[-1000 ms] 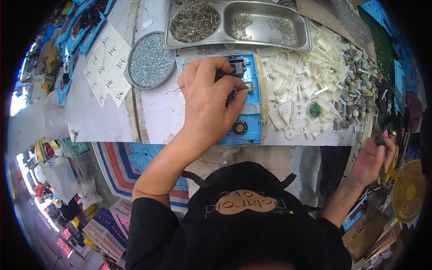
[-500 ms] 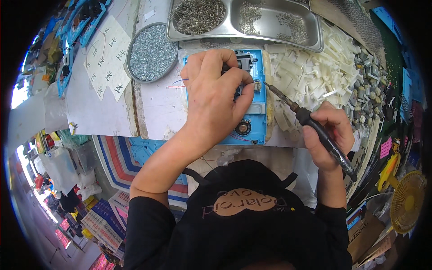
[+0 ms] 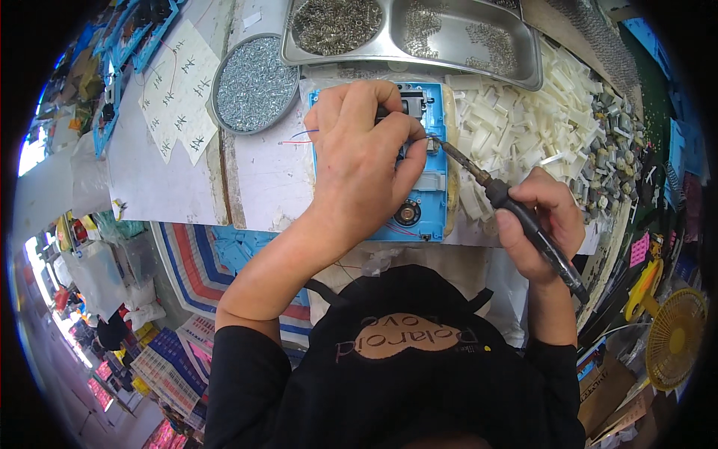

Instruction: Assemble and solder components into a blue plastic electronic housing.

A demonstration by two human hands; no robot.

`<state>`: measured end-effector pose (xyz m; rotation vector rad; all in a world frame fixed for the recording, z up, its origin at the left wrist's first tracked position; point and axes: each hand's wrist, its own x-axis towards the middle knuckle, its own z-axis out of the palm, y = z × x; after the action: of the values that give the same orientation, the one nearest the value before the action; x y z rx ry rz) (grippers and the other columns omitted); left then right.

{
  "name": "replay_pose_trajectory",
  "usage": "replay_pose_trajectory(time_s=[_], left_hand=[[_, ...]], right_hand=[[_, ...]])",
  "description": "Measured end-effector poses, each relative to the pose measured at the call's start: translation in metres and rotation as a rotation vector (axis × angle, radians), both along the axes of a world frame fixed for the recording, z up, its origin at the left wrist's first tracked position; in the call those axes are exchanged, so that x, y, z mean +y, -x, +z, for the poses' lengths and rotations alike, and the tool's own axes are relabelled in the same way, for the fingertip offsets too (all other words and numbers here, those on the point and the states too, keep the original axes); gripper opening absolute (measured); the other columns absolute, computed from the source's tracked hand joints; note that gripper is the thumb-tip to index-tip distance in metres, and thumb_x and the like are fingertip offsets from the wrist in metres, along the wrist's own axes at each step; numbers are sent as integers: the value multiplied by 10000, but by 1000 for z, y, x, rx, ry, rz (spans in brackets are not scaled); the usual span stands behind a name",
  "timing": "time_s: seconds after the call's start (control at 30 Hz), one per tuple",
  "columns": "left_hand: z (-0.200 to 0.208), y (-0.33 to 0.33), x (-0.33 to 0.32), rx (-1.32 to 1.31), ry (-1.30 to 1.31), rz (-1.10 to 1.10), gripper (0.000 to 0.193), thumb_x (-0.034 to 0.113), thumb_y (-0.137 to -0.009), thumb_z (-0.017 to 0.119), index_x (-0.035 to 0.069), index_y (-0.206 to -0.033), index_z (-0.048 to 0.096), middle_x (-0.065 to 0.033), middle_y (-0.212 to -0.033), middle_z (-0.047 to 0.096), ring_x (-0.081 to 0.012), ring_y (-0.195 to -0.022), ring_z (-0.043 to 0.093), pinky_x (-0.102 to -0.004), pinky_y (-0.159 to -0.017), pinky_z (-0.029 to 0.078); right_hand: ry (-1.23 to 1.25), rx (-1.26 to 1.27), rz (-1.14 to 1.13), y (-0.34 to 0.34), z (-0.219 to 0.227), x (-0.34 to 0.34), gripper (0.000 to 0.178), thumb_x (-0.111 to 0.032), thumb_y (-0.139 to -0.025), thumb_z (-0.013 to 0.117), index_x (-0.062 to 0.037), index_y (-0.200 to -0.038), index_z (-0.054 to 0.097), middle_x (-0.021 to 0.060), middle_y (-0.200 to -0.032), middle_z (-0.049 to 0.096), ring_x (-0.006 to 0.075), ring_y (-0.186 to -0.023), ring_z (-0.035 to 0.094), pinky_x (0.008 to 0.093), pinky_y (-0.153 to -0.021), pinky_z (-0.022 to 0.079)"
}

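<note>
A blue plastic housing (image 3: 431, 202) lies on the bench in front of me, with small parts fixed inside and a round dark component (image 3: 407, 212) near its lower edge. My left hand (image 3: 359, 153) is over it, thumb and forefinger closed in a pinch; what they hold is hidden. Thin red and blue wires (image 3: 298, 138) stick out to the left of that hand. My right hand (image 3: 544, 224) grips a black-handled soldering iron (image 3: 523, 217). The iron's tip reaches the housing's right side, close to a small metal part (image 3: 432, 146) by my left fingertips.
Behind the housing stands a metal tray (image 3: 464, 71) of springs. A round bowl (image 3: 292, 112) of small screws is at the far left, beside marked paper (image 3: 179, 105). White plastic pieces (image 3: 516, 127) and small grey parts (image 3: 609, 157) are heaped at right. A yellow fan (image 3: 675, 340) stands lower right.
The soldering iron's tip has moved slightly left, in over the housing's edge toward my left fingertips. My left hand keeps its pinch, and the whole view has shifted a little.
</note>
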<state>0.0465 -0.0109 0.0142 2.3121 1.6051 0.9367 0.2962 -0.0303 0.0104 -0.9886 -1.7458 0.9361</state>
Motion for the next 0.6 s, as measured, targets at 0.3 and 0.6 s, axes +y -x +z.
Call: replay_pose_trajectory(time_s=[0.3, 0.6], left_hand=[[-1, 0, -1, -3, 0, 4, 140, 124, -741, 792, 106, -863, 726, -59, -1054, 548, -289, -1025, 486, -414, -908, 343], [-2, -1, 0, 6, -10, 9, 146, 115, -732, 793, 107, -862, 727, -57, -1057, 547, -293, -1025, 491, -414, -904, 349]], right_hand=[[-86, -4, 20, -8, -1, 1, 295, -79, -769, 813, -27, -1016, 661, 33, -702, 584, 121, -582, 475, 254, -519, 337], [-91, -22, 23, 1, 1, 5, 292, -66, -758, 812, -28, -1011, 670, 37, -709, 596, 122, -583, 494, 247, -520, 354]])
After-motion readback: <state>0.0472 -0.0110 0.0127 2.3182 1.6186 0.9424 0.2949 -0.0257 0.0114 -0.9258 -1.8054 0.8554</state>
